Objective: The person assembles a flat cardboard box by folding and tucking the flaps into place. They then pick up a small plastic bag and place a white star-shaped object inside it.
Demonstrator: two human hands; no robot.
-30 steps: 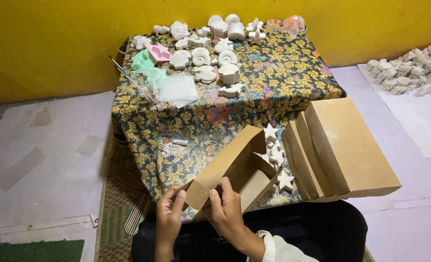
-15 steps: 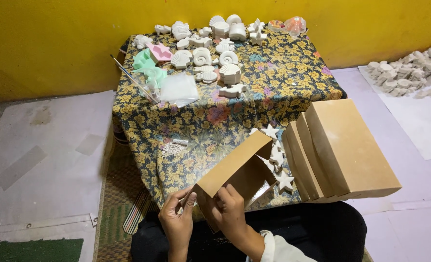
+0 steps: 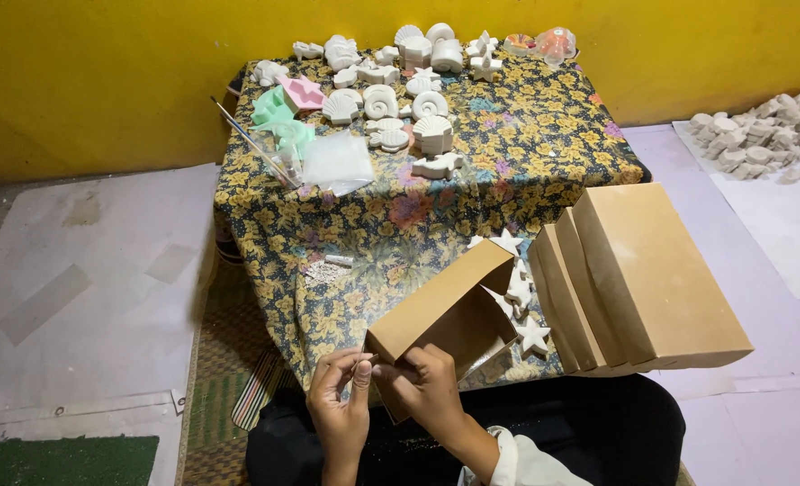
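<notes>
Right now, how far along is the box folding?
Done: three folded boxes stand on the table's right. In hand: both hands, left hand and right hand, fold an open box. Left: white stars and shells lie unpacked.

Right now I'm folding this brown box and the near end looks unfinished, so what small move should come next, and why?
Probably press the near end flap inward and tuck it. The brown cardboard box lies tilted at the table edge, its near end apparently not closed, and both the left hand and right hand already pinch that corner. White stars lie just beside it, so keep the box from sliding right.
</notes>
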